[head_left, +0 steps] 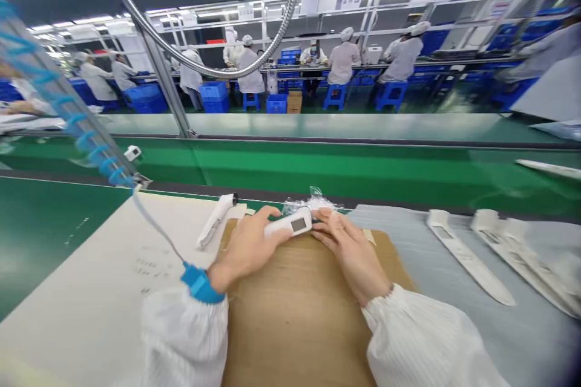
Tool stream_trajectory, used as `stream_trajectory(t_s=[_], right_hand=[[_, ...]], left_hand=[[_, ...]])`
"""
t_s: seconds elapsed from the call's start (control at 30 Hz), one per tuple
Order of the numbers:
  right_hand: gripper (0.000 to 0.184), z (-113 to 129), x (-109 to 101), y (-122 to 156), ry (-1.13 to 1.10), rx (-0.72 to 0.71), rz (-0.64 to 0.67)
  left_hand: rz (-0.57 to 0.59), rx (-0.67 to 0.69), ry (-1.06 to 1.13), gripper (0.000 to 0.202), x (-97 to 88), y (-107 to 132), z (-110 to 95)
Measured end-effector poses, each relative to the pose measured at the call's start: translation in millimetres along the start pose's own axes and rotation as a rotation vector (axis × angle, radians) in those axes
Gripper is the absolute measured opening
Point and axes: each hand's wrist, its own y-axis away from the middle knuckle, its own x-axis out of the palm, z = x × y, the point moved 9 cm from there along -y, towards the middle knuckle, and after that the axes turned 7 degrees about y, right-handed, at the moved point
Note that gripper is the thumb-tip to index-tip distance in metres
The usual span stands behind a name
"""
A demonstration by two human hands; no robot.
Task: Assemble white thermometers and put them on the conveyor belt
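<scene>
Cleanroom sleeves [181, 332] fill the bottom of the shot, and just past them both hands are on a white handheld device [290, 224] with a small grey screen. The left hand [247, 248] wraps its left end, while the right hand [351, 254] has its fingertips [323, 225] pinched on the right end, so it's properly held, not released. It sits between the two sets of fingers, long axis running roughly side to side and tilted up to the right, over the top edge of a cardboard sheet [295, 320]. A crinkly plastic bag [311, 202] lies just behind the fingers, a second white device [216, 219] just beyond the left fingers — and white moulded trays [467, 248] sit well right of the right fingers.
</scene>
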Motion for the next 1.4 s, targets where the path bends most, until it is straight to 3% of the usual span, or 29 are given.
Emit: stream_trajectory(t_s=[0.07, 0.2, 0.33, 0.43, 0.57, 0.7, 0.83, 0.9, 1.03, 1.1, 1.17, 1.33, 1.4], right_hand=[[0.047, -3.2, -10.9, -4.1, 0.095, -0.003, -0.065], [0.051, -6.6, -12.3, -6.0, 0.175, -0.015, -0.033], [0.056, -9.9, -13.5, -7.5, 0.242, -0.027, -0.010], [0.056, -11.3, -14.3, -9.7, 0.254, -0.047, -0.011], [0.056, -9.9, -12.8, -10.8, 0.242, -0.060, -0.015], [0.057, -3.9, -9.3, -8.1, 0.282, -0.066, 0.000], [0.058, 0.7, -5.1, -5.1, 0.352, -0.078, 0.031], [0.056, 3.2, -4.2, -4.3, 0.389, -0.113, 0.042], [0.043, 12.6, -5.3, -1.8, 0.487, -0.245, 0.051], [0.035, 20.6, -6.1, 0.6, 0.528, -0.324, 0.046], [0.029, 33.2, -7.1, 4.5, 0.578, -0.437, 0.012], [0.006, 62.5, 3.4, 22.2, 0.856, -0.758, -0.054], [0.010, 64.8, 12.9, 29.8, 1.014, -0.836, -0.052]], left_hand=[[-0.078, -0.065, 0.042, 0.040, -26.4, -23.2, 14.8], [-0.224, -0.105, 0.003, 0.041, -76.3, -82.1, 37.3], [-0.282, -0.195, -0.065, 0.019, -107.6, -115.7, 60.1], [-0.245, -0.244, -0.094, 0.022, -114.7, -105.2, 73.7], [-0.213, -0.293, -0.067, 0.030, -114.9, -53.1, 91.8], [-0.289, -0.300, 0.086, 0.035, -107.0, -3.6, 91.5], [-0.333, -0.287, 0.384, 0.038, -73.8, 10.9, 53.6], [-0.260, -0.258, 0.591, 0.042, -43.7, 7.4, 25.6], [0.077, -0.213, 1.061, 0.047, 28.4, 5.2, -21.3], [0.209, -0.201, 1.024, 0.042, 51.6, 10.5, -28.6], [0.254, -0.144, 0.852, 0.032, 59.2, 14.6, -27.7], [0.274, -0.008, 0.539, 0.026, 51.6, 19.9, -23.6], [0.257, -0.004, 0.514, 0.023, 47.1, 19.5, -21.7]])
